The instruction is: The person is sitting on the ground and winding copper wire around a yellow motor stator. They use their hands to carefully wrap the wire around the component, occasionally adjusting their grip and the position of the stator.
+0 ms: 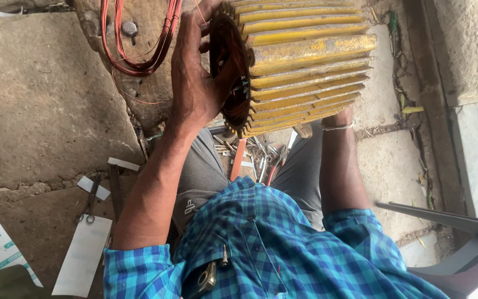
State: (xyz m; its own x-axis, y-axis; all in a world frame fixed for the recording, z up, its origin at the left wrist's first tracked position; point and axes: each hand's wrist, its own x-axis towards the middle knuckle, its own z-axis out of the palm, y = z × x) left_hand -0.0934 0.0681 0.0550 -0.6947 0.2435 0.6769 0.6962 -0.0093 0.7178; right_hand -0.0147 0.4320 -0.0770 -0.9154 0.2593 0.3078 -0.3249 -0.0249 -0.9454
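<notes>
Two hands work on one heavy piece: we hold a yellow finned motor housing [305,66] up in front of us, above our lap, with its open end turned toward our left side. Our left hand [197,83] lies against that open end, the fingers [208,22] curled over the rim and pressed onto the dark copper winding [230,66] packed inside, so the hand is closed on the winding and the edge of the housing. Our right hand is hidden behind the housing; only the wrist with a thin metal bangle [338,126] shows under the fins, so we cannot tell how that hand grips, though the forearm runs straight up to the housing's underside.

Just beyond the left hand, loops of bare copper wire [139,50] hang over a rough stone block [139,94], close to the housing but apart from it. Between our knees, on the ground below the housing, lie small hand tools [250,160] in a loose heap, one with an orange handle. Farther left, on the concrete floor [40,111], a pair of scissors [91,202] rests beside white paper strips [84,254]. A dark plastic chair [460,243] stands at our right, well apart from the work.
</notes>
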